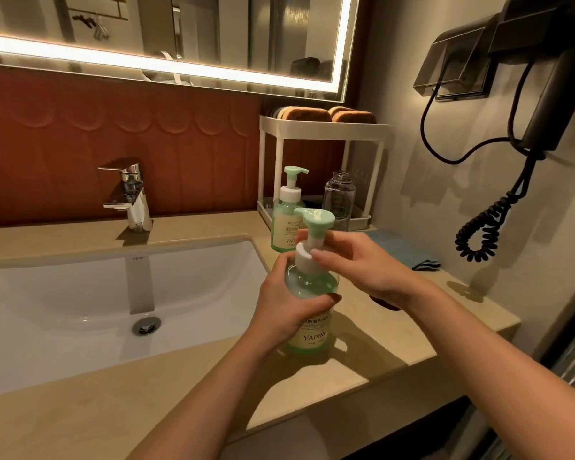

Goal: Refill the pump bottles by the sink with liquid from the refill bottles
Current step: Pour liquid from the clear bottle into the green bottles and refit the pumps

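A clear pump bottle [312, 287] of green liquid, with a white collar and a mint-green pump head, stands on the beige counter [395, 327] right of the sink. My left hand [286, 310] wraps around its body. My right hand [362, 263] holds the white collar just under the pump head with its fingertips. A second, matching pump bottle [287, 214] stands behind it, near the rack. A clear plastic bottle [338, 197] without a cap stands to the right of that one; it looks nearly empty.
The white sink [113, 293] with a chrome tap [130, 194] lies to the left. A white two-tier rack [322, 127] with brown sponges stands in the back corner. A blue cloth [409, 250] lies by the wall. A wall hairdryer with a coiled cord [485, 227] hangs at the right.
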